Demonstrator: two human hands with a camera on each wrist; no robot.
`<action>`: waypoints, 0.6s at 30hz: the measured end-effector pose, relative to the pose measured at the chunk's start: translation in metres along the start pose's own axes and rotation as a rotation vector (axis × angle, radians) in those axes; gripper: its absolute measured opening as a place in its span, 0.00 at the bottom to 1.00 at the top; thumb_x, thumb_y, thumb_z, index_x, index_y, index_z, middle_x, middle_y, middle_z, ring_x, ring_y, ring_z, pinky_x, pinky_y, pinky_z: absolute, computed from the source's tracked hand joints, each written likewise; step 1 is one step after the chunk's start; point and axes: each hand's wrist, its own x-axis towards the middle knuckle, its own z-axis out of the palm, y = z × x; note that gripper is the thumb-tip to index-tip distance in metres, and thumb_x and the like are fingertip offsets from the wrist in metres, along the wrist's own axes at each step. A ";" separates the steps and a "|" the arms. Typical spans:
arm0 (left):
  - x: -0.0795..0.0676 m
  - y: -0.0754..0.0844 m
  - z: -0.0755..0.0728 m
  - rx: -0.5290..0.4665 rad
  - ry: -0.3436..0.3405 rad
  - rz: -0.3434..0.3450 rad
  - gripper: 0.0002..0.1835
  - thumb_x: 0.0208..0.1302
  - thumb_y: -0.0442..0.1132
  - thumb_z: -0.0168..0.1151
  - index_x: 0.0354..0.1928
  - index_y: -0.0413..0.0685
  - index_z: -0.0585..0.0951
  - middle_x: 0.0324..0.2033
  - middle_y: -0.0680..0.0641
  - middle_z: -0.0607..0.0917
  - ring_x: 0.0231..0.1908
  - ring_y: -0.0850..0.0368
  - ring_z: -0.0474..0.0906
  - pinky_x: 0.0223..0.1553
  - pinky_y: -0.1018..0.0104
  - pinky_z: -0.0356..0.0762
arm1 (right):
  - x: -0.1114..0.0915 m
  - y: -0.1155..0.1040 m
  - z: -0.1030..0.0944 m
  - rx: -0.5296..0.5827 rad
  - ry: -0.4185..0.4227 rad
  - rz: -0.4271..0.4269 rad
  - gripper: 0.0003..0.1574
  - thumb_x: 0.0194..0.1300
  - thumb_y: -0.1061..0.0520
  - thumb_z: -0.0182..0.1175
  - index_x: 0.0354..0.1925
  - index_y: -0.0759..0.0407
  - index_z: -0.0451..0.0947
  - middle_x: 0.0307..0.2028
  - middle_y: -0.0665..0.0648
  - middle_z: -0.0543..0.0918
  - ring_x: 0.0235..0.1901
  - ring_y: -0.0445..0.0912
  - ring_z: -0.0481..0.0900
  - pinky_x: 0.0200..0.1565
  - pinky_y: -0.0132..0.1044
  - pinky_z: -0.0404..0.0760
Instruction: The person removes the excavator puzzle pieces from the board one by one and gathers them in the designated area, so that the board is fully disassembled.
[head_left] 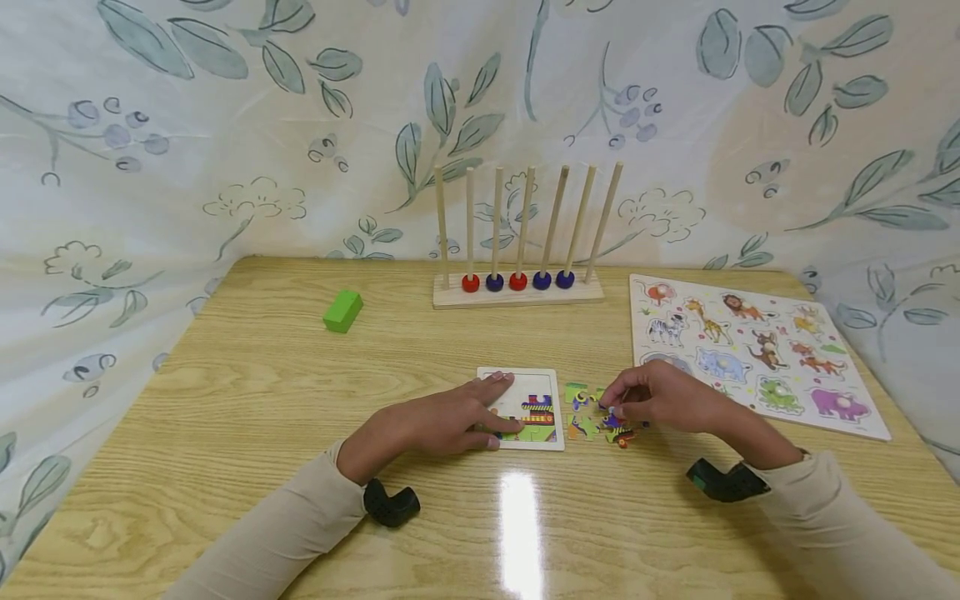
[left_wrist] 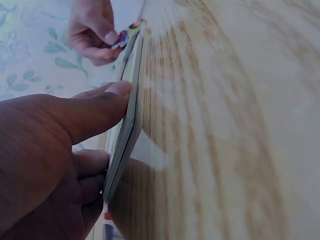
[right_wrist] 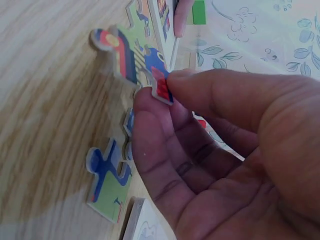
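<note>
My left hand (head_left: 442, 421) rests on a small white-rimmed jigsaw tray (head_left: 560, 425), fingers stretched over it and thumb at its near edge. Several fitted pieces fill the tray's lower right, showing part of a colourful picture on green. Just right of the tray, my right hand (head_left: 663, 398) pinches a jigsaw piece (right_wrist: 125, 57) between thumb and fingertips. That piece has navy, red and yellow stripes and is tilted above the table in the right wrist view. Loose jigsaw pieces (head_left: 582, 427) lie between tray and right hand, partly hidden by its fingers. A blue-and-green piece (right_wrist: 111, 187) lies below the hand.
An animal peg puzzle board (head_left: 757, 367) lies to the right, its near left corner behind the right hand. At the back stands a wooden rack (head_left: 517, 296) with upright rods and red and blue beads. A green block (head_left: 342, 311) sits at the back left.
</note>
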 end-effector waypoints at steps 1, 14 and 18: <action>0.000 0.000 0.000 -0.003 0.002 0.000 0.22 0.73 0.42 0.56 0.67 0.55 0.74 0.74 0.37 0.47 0.74 0.46 0.38 0.71 0.53 0.43 | 0.000 0.000 0.000 0.000 0.003 0.011 0.07 0.65 0.68 0.60 0.41 0.66 0.83 0.37 0.55 0.85 0.27 0.39 0.77 0.27 0.34 0.77; 0.000 0.000 -0.001 -0.013 0.000 0.002 0.22 0.73 0.42 0.55 0.67 0.55 0.74 0.74 0.36 0.47 0.74 0.46 0.38 0.71 0.53 0.43 | 0.000 -0.001 0.002 -0.041 0.044 0.017 0.05 0.65 0.67 0.62 0.38 0.64 0.84 0.38 0.55 0.85 0.28 0.39 0.76 0.27 0.33 0.76; 0.000 0.000 0.000 -0.018 -0.005 -0.003 0.22 0.73 0.43 0.55 0.67 0.55 0.74 0.74 0.36 0.47 0.74 0.45 0.38 0.71 0.52 0.43 | 0.001 0.001 0.002 -0.069 0.054 0.014 0.04 0.64 0.67 0.62 0.37 0.63 0.84 0.36 0.53 0.84 0.25 0.39 0.74 0.26 0.33 0.75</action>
